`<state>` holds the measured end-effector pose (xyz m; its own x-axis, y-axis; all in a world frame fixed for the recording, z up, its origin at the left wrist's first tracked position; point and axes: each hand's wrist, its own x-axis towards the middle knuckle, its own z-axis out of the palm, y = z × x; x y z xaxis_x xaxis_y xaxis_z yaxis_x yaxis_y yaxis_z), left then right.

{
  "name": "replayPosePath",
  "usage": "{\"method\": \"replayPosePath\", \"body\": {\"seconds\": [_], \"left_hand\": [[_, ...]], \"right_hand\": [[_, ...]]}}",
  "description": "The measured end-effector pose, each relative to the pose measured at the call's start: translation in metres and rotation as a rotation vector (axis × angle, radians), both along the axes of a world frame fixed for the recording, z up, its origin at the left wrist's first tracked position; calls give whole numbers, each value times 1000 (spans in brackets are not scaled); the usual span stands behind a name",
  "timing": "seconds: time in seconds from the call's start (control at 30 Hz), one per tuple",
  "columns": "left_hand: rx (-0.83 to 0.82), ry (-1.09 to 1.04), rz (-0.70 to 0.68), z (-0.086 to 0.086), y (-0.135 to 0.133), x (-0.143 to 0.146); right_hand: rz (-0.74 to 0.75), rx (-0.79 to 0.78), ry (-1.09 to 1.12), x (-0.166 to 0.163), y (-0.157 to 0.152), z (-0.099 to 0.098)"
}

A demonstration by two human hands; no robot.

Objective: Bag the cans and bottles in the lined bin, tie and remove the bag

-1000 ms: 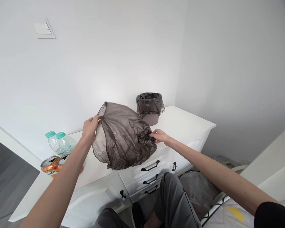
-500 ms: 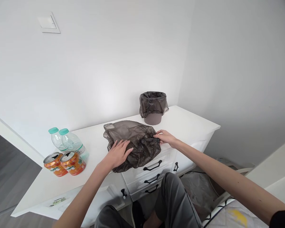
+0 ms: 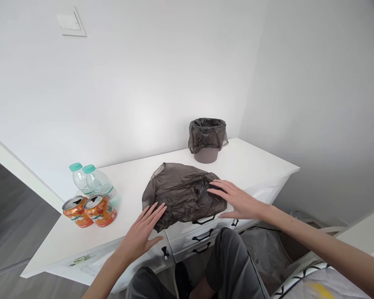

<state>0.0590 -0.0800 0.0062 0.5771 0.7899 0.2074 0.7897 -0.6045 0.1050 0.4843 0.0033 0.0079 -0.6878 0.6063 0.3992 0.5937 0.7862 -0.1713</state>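
A dark, see-through plastic garbage bag (image 3: 180, 191) lies crumpled on the white cabinet top, its near side hanging over the front edge. My left hand (image 3: 140, 234) is open, fingertips resting on the bag's left near part. At the bag's right side, my right hand (image 3: 237, 199) is open too, with fingers spread and fingertips over the bag; whether they touch it I cannot tell. Behind the bag, near the wall, stands a small trash can (image 3: 206, 155) lined with a similar dark bag (image 3: 205, 135) folded over its rim.
Two opened orange soda cans (image 3: 75, 211) stand at the left of the white cabinet top (image 3: 134, 178). Behind them are two clear plastic bottles (image 3: 96, 180) with teal caps. Black drawer handles (image 3: 202, 235) stick out in front, near my knees (image 3: 232, 253).
My right hand has let go of the bag's right edge and spread its fingers. My left hand has slid toward the bag's near left edge. The bag lies flatter and wider.
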Motion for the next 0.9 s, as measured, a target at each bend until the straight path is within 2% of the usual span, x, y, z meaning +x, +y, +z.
{"method": "replayPosePath", "body": {"seconds": [0.1,0.2,0.3,0.4,0.5,0.6,0.67,0.73,0.83,0.9], "left_hand": [[-7,-120,71,-6,4,-1],[-75,-360,218,3,6,4],[-155,-581,381,31,8,14],[-148,-734,540,70,20,23],[45,-701,650,107,42,32],[312,-489,640,128,63,52],[430,-397,530,125,70,73],[441,-320,343,108,73,96],[299,-141,124,60,77,119],[186,-52,122,25,82,119]], "right_hand": [[32,47,-94,0,2,-20],[4,55,-76,-3,7,-34],[-2,0,3,-5,11,-40],[-103,-164,124,-10,21,-38],[-277,-376,171,-18,39,-31],[-408,-513,139,-27,58,-24],[-462,-537,145,-34,67,-21],[-504,-533,170,-39,69,-19],[-562,-528,210,-44,59,-14],[-608,-543,181,-44,46,-7]]}}
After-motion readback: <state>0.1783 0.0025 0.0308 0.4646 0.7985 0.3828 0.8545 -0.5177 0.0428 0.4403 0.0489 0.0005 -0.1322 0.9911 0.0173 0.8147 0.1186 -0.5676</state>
